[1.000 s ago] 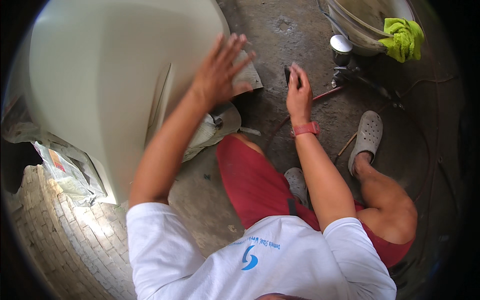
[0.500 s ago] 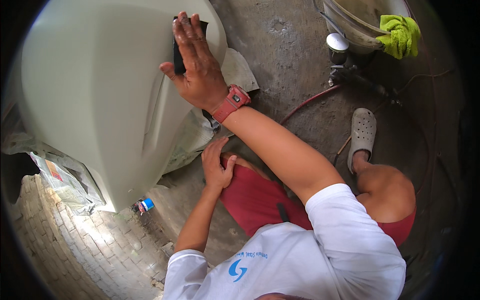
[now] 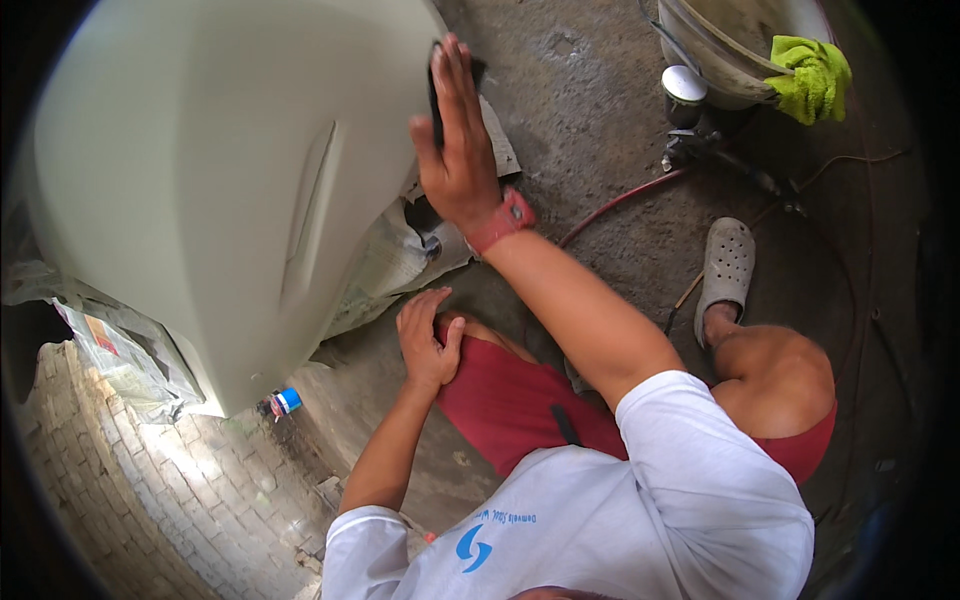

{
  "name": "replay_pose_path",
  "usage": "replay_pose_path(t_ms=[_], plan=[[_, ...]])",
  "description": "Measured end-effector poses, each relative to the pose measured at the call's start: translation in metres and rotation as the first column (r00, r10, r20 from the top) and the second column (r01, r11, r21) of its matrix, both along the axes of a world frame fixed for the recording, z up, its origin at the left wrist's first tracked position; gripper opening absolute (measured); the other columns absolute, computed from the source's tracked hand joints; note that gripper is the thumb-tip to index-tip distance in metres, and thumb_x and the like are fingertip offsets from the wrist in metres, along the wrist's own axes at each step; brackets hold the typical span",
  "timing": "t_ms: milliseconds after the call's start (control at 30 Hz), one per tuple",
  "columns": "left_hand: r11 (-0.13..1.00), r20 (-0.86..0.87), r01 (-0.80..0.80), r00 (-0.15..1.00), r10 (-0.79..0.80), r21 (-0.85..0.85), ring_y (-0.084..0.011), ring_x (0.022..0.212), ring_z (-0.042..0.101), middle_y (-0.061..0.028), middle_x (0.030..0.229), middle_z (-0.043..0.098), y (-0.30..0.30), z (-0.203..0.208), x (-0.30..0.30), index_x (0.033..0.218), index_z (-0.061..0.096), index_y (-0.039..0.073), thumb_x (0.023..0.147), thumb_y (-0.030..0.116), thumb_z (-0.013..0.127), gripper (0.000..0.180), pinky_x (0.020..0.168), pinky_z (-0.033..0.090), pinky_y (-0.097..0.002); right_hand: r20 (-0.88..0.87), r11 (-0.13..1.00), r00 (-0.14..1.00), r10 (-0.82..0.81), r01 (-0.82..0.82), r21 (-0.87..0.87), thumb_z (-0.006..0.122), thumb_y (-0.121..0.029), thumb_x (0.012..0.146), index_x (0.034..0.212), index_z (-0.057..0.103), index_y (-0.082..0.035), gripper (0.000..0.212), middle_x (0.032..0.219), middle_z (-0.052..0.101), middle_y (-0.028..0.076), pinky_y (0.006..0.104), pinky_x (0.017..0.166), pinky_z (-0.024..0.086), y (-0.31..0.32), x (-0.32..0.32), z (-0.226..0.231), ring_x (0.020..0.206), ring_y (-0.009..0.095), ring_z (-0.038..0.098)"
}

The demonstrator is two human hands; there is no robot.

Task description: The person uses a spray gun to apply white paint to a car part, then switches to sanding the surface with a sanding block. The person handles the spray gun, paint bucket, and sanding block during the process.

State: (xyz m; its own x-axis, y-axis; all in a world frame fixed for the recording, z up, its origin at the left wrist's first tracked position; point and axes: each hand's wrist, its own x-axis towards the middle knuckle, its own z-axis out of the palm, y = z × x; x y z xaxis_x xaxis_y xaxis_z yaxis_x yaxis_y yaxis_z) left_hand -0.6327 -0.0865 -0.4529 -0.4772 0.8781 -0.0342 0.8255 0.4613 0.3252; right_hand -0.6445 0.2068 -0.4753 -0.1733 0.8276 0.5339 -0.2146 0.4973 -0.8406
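Observation:
A large, smooth, pale grey-green vehicle body panel [image 3: 250, 170] fills the upper left. My right hand [image 3: 465, 165], a red watch on its wrist, lies at the panel's right edge with fingers stretched. Under its palm and fingers is a black sheet of sandpaper [image 3: 437, 112]; most of it is covered, with dark edges showing on either side. My left hand [image 3: 424, 338] rests on my bent left knee, fingers extended and holding nothing.
A pale bucket [image 3: 715, 50] with a lime-green cloth [image 3: 810, 80] stands upper right. Beside it is a spray gun [image 3: 690, 145] on a red hose [image 3: 620, 205]. Newspaper sheets [image 3: 385, 265] line the panel's edge. A blue-capped container [image 3: 286, 401] sits near the panel's lower tip.
My right hand has slid with the sandpaper rightward and slightly down, from the panel's face to its right edge. My left hand stays on the knee.

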Motion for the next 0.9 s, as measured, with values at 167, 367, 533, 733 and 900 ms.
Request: replay_pose_path(t_ms=[167,367,533,733,900], plan=[[0.999,-0.034,-0.033,0.999,0.032,-0.026,-0.0379,0.131,0.064,-0.0141,0.134,0.074,-0.018,0.003,0.003,0.135,0.071,0.006,0.1,0.032,0.073,0.044,0.115,0.043,-0.0487,0.004,0.993,0.993,0.116,-0.116,-0.034,0.06,-0.033,0.113,0.168,0.037,0.006,0.072,0.176,0.034,0.029,0.0526,0.13,0.038,0.026,-0.033,0.028,0.164,0.048,0.033],[0.998,-0.076,-0.053,0.996,0.051,-0.03,-0.0378,0.129,0.064,-0.014,0.132,0.074,-0.02,-0.001,0.0,0.134,0.072,0.006,0.1,0.033,0.073,0.043,0.114,0.043,-0.0482,0.087,0.975,0.971,0.222,-0.221,-0.028,0.059,-0.031,0.113,0.17,0.032,0.006,0.073,0.178,0.03,0.03,0.0542,0.13,0.038,-0.088,0.0,0.021,0.164,0.048,0.031],[0.999,-0.024,-0.036,0.999,0.035,-0.036,-0.0372,0.129,0.065,-0.0128,0.131,0.075,-0.016,-0.001,-0.002,0.133,0.072,0.006,0.1,0.033,0.074,0.043,0.113,0.043,-0.048,-0.007,0.998,0.999,0.041,-0.042,-0.041,0.059,-0.029,0.113,0.169,0.034,0.007,0.071,0.177,0.032,0.031,0.0532,0.132,0.036,-0.025,-0.005,0.013,0.164,0.048,0.031],[0.999,-0.07,-0.04,0.997,0.039,-0.015,-0.0373,0.129,0.065,-0.0124,0.133,0.074,-0.023,-0.003,-0.003,0.132,0.072,0.006,0.1,0.032,0.074,0.041,0.114,0.043,-0.0485,-0.007,0.992,0.995,0.096,-0.096,-0.08,0.06,-0.027,0.113,0.17,0.034,0.006,0.07,0.177,0.032,0.031,0.0541,0.132,0.035,-0.025,-0.027,0.03,0.165,0.048,0.03],[0.999,-0.072,-0.015,0.997,0.013,-0.03,-0.0376,0.129,0.065,-0.0126,0.134,0.074,-0.015,-0.006,-0.007,0.131,0.072,0.006,0.1,0.033,0.074,0.041,0.114,0.043,-0.049,-0.061,0.967,0.965,0.254,-0.251,0.047,0.058,-0.027,0.113,0.171,0.033,0.005,0.071,0.178,0.03,0.031,0.0555,0.133,0.032,-0.099,0.007,0.023,0.165,0.048,0.03]])
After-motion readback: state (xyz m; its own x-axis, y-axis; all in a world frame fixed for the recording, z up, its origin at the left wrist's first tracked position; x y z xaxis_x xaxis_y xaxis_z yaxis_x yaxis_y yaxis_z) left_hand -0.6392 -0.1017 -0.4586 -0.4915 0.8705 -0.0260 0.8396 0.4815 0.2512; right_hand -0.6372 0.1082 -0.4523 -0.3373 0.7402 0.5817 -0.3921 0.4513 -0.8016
